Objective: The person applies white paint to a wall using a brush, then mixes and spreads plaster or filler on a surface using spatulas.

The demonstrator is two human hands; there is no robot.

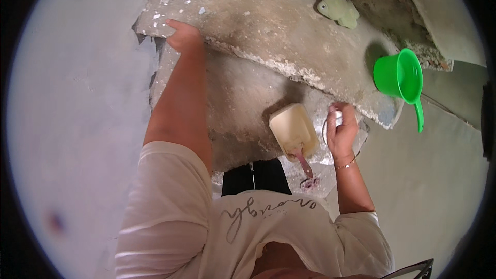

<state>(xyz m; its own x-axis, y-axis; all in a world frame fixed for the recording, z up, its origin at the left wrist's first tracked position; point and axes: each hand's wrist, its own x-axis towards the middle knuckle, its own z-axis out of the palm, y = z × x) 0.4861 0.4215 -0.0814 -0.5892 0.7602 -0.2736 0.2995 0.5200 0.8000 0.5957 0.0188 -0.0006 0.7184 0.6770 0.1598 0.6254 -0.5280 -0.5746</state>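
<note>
Glossy plast. dipper (386, 76), v. rough conc. steps (248, 20)

There's the white item (339, 119), gripped in the right hand (342, 132), fingers masking most of its shape, one curved edge peeking out on the left. Over to the concrete step (258, 26): rough, grey-brown, its pale crumbly front edge slanting down rightward. And white flakes (202, 10), small and jagged, lie scattered across its left end, near the left hand (184, 36)!
</note>
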